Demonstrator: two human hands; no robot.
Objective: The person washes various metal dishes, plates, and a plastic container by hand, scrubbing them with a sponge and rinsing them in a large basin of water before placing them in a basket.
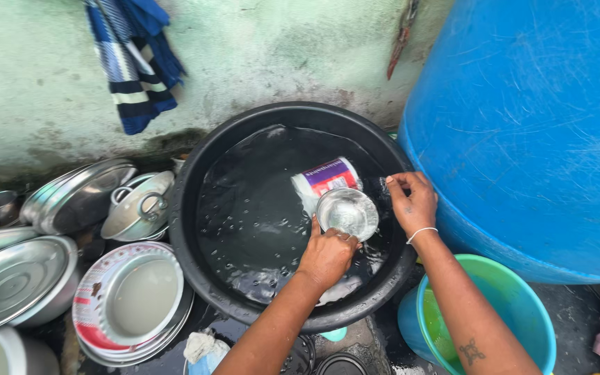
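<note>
Steel bowl (347, 212) sits right of centre in the frame, above the water in the black basin (196, 208). Left hand (326, 257) closes on its near rim; right hand (413, 201) pinches the far edge, beside a floating labelled container (324, 178).

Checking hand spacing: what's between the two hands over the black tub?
Head view: small steel bowl lies between left hand and right hand, above the black tub.

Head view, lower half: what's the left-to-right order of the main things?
Steel lid → red-patterned plate stack → black tub → left hand → small steel bowl → right hand → green bucket
</note>
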